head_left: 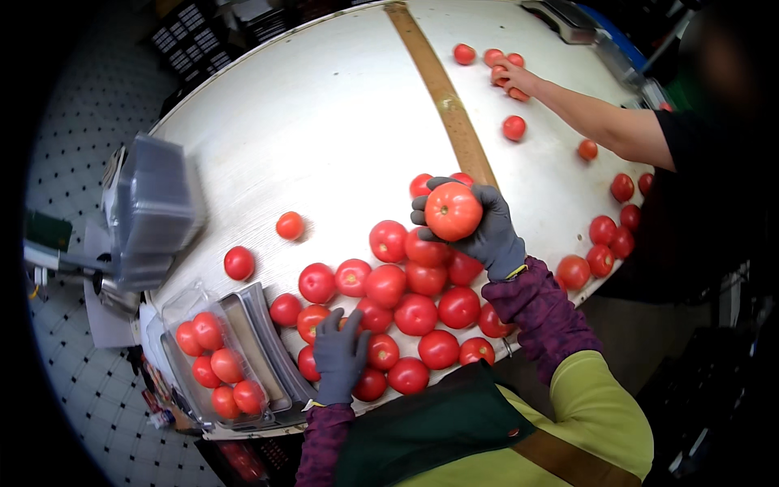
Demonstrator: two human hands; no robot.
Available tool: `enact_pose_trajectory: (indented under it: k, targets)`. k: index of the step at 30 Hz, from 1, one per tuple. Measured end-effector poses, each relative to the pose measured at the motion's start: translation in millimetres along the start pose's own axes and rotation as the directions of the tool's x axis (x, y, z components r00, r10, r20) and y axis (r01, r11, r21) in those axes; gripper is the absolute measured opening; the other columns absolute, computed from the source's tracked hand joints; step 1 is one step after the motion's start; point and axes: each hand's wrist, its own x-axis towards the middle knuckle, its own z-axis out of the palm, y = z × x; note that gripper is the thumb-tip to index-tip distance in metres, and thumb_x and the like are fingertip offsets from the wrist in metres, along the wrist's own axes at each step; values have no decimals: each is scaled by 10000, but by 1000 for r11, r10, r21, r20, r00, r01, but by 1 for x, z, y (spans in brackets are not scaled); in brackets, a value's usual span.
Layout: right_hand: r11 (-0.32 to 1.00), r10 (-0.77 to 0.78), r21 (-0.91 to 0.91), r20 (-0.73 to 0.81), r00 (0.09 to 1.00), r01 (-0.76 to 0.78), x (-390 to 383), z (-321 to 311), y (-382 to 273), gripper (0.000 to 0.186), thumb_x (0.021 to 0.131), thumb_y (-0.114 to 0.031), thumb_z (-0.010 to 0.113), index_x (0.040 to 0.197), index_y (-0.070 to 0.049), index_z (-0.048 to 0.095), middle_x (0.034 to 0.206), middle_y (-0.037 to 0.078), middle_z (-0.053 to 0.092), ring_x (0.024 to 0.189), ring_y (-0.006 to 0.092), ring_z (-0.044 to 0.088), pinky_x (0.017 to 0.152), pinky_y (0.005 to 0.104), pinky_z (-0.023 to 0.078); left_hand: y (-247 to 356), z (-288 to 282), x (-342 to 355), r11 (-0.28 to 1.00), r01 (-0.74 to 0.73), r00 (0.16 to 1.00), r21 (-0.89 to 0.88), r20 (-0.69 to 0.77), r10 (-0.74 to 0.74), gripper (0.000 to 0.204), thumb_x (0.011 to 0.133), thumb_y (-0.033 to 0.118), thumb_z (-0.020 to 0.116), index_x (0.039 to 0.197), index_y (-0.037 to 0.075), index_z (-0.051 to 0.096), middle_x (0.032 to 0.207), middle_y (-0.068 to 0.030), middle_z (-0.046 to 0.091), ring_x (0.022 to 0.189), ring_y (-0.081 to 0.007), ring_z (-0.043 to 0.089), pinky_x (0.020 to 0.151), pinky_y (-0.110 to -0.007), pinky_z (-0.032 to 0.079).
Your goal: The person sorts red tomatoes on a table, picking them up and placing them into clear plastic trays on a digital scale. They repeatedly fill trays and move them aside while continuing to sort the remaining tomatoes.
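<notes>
My right hand (499, 235), in a grey glove, is raised over the far side of the tomato pile. Its fingers curl round a large orange-red tomato (454, 213), stem end up. My left hand (339, 361), gloved alike, rests low at the pile's left edge with its fingers stretched out and apart. Its fingertips lie against or just over an orange-red tomato (310, 321); whether they touch is hard to tell. Between my hands several red tomatoes (415, 314) sit close together. A clear plastic tray (261, 381) at the left holds several more tomatoes in rows.
Stacked clear containers (146, 203) stand at the table's left edge. Two loose tomatoes (238, 263) lie left of the pile. A brown strip (442, 93) crosses the white table (316, 122). Beyond it, a co-worker's bare hand (519, 79) reaches among other tomatoes. More tomatoes (600, 260) line the right edge.
</notes>
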Motion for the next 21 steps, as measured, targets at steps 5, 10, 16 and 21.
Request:
enact_pose_trajectory:
  k: [5,10,16,21]
  targets:
    - [921,-80,378,-62,995,98,-52,-23,5,637,880,-402,541,1349,11,417,1305,292,471,1187,473,498,940,628,454,1,4,-4,999,32,999,1,6,-32,421,820,226,695,1218,129,597,1238,-169,521,1129,-356,504,934,-441,443]
    - [933,-153,313,-104,983,179,-86,-24,19,484,923,-367,500,1244,-5,524,1264,223,545,1139,416,555,903,561,508,-2,9,-6,1000,23,999,-6,-31,-23,459,790,211,724,1211,94,587,1235,-164,528,1141,-348,508,952,-426,440]
    - [945,-229,178,-240,943,274,-122,-19,35,437,968,-368,443,1197,-7,534,1159,191,608,1088,371,596,876,518,535,-7,16,-8,1000,5,998,-9,-67,-6,497,780,249,731,1235,122,577,1239,-161,518,1117,-358,507,929,-446,445]
    - [909,-388,-308,-386,837,280,-154,-41,34,411,859,-112,685,1207,4,502,1163,181,599,1016,294,631,863,427,560,-7,14,-9,999,18,999,-44,-51,-20,538,748,194,752,1239,88,560,1249,-170,516,1161,-355,495,974,-435,429]
